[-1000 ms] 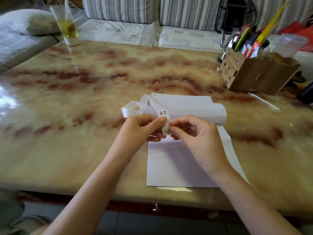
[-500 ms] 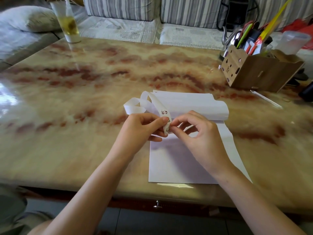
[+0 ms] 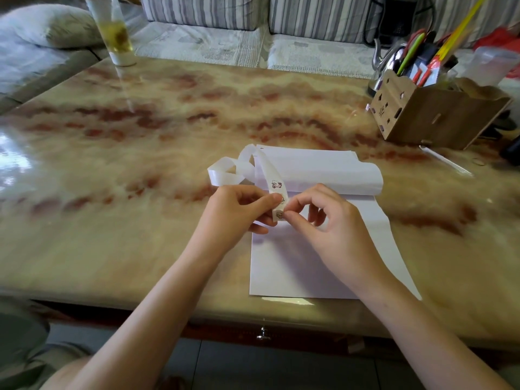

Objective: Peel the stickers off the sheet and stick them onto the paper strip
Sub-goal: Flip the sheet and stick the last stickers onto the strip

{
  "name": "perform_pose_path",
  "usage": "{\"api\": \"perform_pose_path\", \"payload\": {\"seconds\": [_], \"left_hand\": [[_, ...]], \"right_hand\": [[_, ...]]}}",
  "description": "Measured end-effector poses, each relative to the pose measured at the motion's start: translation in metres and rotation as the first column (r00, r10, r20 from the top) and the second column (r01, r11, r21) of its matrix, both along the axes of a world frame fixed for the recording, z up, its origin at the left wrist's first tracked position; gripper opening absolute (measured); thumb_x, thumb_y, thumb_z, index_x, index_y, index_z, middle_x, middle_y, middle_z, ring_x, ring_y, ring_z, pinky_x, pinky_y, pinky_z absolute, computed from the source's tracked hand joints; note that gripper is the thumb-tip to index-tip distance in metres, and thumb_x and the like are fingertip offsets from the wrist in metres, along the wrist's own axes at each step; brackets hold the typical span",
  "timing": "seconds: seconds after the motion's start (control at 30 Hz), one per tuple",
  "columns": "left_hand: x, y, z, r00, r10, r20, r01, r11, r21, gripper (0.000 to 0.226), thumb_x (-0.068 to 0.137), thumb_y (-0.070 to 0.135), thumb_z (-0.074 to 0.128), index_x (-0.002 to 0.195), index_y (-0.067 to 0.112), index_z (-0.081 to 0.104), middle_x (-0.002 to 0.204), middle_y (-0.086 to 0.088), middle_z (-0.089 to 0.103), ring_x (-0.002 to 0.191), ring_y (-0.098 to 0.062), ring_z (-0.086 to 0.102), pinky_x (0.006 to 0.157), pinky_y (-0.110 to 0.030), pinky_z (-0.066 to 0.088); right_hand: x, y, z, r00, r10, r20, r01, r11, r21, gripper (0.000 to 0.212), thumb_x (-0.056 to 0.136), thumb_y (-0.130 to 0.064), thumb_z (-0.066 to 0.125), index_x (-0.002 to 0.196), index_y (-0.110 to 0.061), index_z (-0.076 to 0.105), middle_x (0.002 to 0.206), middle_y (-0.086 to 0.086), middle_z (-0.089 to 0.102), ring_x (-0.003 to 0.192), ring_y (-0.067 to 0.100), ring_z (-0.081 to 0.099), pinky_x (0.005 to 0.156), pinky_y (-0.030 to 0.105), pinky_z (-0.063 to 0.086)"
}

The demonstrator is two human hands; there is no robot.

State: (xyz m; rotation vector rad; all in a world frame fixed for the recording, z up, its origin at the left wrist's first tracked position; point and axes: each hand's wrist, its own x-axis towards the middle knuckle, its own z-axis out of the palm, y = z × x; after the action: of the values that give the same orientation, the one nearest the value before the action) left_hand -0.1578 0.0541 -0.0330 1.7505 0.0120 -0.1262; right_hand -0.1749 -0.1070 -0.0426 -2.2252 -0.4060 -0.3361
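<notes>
A narrow white strip [image 3: 268, 171] curls in loops over the table's middle, with small cartoon stickers [image 3: 276, 183] along its near end. My left hand [image 3: 239, 213] pinches that end between thumb and fingers. My right hand [image 3: 332, 223] meets it from the right, thumb and forefinger pressed on the lowest sticker [image 3: 279, 214] at the strip's tip. Under both hands lies a white sheet [image 3: 295, 266], its far part rolled back on itself [image 3: 337, 175]. Whether that sticker is lifted from the strip is too small to tell.
A marble-patterned table [image 3: 140, 164] holds a tall glass of yellow drink [image 3: 115, 32] at the far left and a cardboard organiser [image 3: 439, 114] with pens and scissors at the far right. A thin white stick [image 3: 447, 163] lies near the organiser. A striped sofa stands behind.
My hands stay together at the strip's end, shifting only slightly. The right fingers have worked down to the lowest sticker at the tip. The camera has tilted a little.
</notes>
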Motion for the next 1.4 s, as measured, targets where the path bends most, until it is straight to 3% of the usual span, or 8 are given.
{"api": "perform_pose_path", "payload": {"seconds": [0.2,0.4,0.53,0.67,0.77,0.97,1.23,1.4], "left_hand": [[0.002,0.003,-0.002,1.0,0.004,-0.001,-0.004,0.999,0.04,0.017,0.088,0.021,0.068,0.075,0.011,0.072,0.059,0.004,0.065,0.059,-0.008,0.067,0.059,-0.02,0.057],[0.005,0.008,-0.009,1.0,0.01,0.006,-0.011,0.993,0.117,0.018,0.086,0.021,0.07,0.072,0.009,0.071,0.055,0.005,0.065,0.055,-0.008,0.064,0.059,-0.023,0.058],[0.004,0.013,-0.011,0.999,0.014,-0.051,-0.009,0.996,0.093,0.019,0.086,0.021,0.07,0.073,0.006,0.071,0.059,-0.001,0.069,0.055,-0.009,0.066,0.062,-0.026,0.059],[0.002,0.011,-0.015,0.995,0.0,-0.096,0.01,0.995,0.099,0.02,0.087,0.021,0.069,0.077,0.005,0.072,0.074,-0.012,0.074,0.069,-0.023,0.073,0.061,-0.025,0.058],[0.003,0.011,-0.016,0.994,-0.006,-0.109,0.019,0.993,0.113,0.019,0.087,0.022,0.069,0.073,0.009,0.071,0.071,-0.009,0.074,0.073,-0.023,0.073,0.06,-0.021,0.058],[0.002,0.012,-0.015,0.993,-0.012,-0.116,0.024,0.995,0.102,0.018,0.087,0.019,0.069,0.076,0.005,0.072,0.063,-0.002,0.072,0.056,-0.006,0.067,0.056,-0.016,0.055],[0.004,0.012,-0.016,0.993,-0.015,-0.116,0.029,0.993,0.117,0.02,0.087,0.021,0.07,0.07,0.01,0.07,0.069,-0.007,0.074,0.065,-0.015,0.071,0.057,-0.017,0.055],[0.005,0.012,-0.018,0.992,-0.022,-0.123,0.039,0.991,0.131,0.019,0.087,0.022,0.069,0.076,0.007,0.072,0.075,-0.012,0.075,0.065,-0.015,0.071,0.058,-0.018,0.055]], "right_hand": [[-0.009,0.001,0.004,0.995,0.024,0.096,-0.021,0.999,-0.035,0.005,0.087,-0.022,0.068,0.085,-0.02,0.064,0.086,-0.012,0.058,0.087,0.007,0.051,0.073,0.01,0.037],[-0.022,0.0,0.017,0.924,0.125,-0.362,-0.004,0.948,0.319,0.003,0.083,-0.02,0.071,0.081,-0.022,0.071,0.078,-0.006,0.069,0.071,0.004,0.06,0.06,0.013,0.044],[-0.031,0.001,0.015,0.818,0.193,-0.542,0.009,0.937,0.348,0.004,0.082,-0.017,0.072,0.078,-0.017,0.074,0.071,-0.003,0.072,0.058,0.004,0.06,0.053,0.014,0.043],[-0.04,0.01,0.009,0.758,0.164,-0.631,0.024,0.96,0.278,0.005,0.077,-0.021,0.077,0.074,-0.018,0.074,0.07,-0.002,0.072,0.061,0.008,0.064,0.061,0.019,0.053],[-0.042,0.017,0.003,0.776,0.1,-0.623,0.019,0.983,0.181,0.006,0.079,-0.023,0.075,0.072,-0.022,0.074,0.071,-0.006,0.071,0.064,0.005,0.064,0.065,0.022,0.054],[-0.046,0.022,-0.004,0.822,0.037,-0.569,0.046,0.99,0.131,0.008,0.079,-0.029,0.075,0.073,-0.025,0.075,0.072,-0.011,0.071,0.069,0.003,0.064,0.063,0.017,0.049],[-0.051,0.021,-0.008,0.864,0.004,-0.503,0.073,0.988,0.133,0.01,0.078,-0.036,0.075,0.073,-0.027,0.073,0.072,-0.016,0.065,0.068,0.001,0.057,0.057,0.011,0.041],[-0.048,0.018,-0.004,0.858,0.059,-0.509,0.049,0.979,0.196,0.007,0.079,-0.034,0.074,0.075,-0.028,0.074,0.074,-0.015,0.068,0.071,0.002,0.06,0.058,0.01,0.046]]}}
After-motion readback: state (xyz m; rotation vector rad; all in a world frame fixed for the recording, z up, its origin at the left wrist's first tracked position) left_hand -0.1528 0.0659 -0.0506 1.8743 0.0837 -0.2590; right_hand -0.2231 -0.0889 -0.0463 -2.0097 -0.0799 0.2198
